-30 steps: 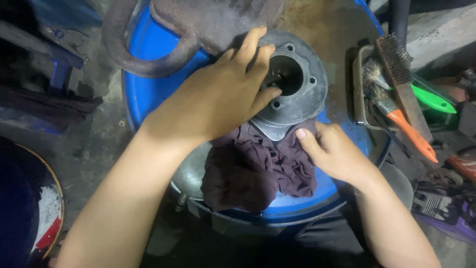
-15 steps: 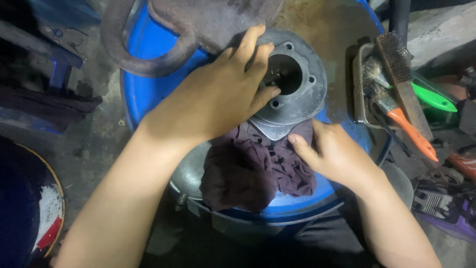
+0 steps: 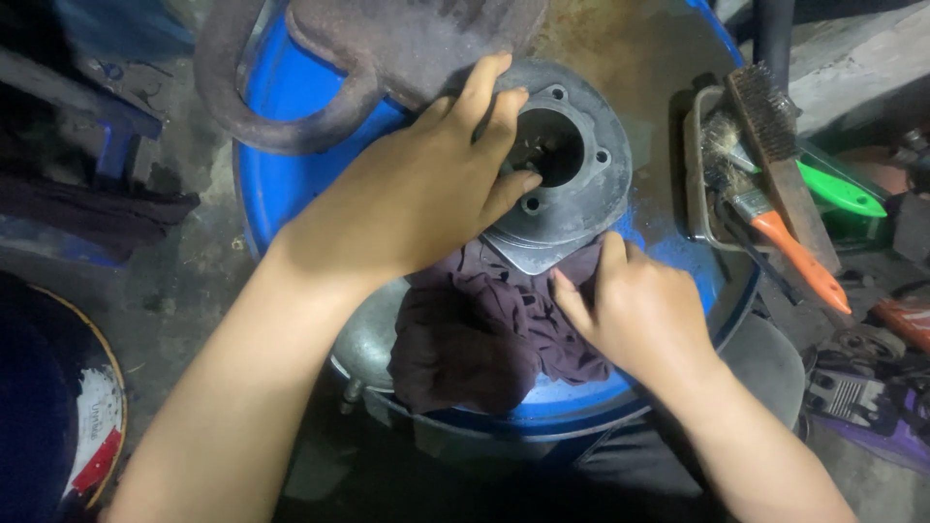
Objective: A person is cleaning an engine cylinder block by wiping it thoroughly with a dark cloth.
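Note:
A round grey metal part (image 3: 581, 174) with a centre bore and bolt holes lies on top of a blue drum (image 3: 281, 184). My left hand (image 3: 426, 194) rests flat over its left side, fingers spread across the rim, thumb near the bore. A dark maroon rag (image 3: 484, 329) is bunched under and in front of the part. My right hand (image 3: 639, 310) pinches the rag's right edge, just below the part's flange.
A rusty metal piece with a loop handle (image 3: 320, 87) lies at the drum's back left. To the right, a tray (image 3: 702, 165) holds a wire brush (image 3: 775, 145) and an orange-handled paintbrush (image 3: 794, 252). A green tool (image 3: 838, 189) lies beyond. A dark can (image 3: 48, 416) stands at lower left.
My right hand has shifted slightly left along the rag, towards the part. My left hand stays on the part.

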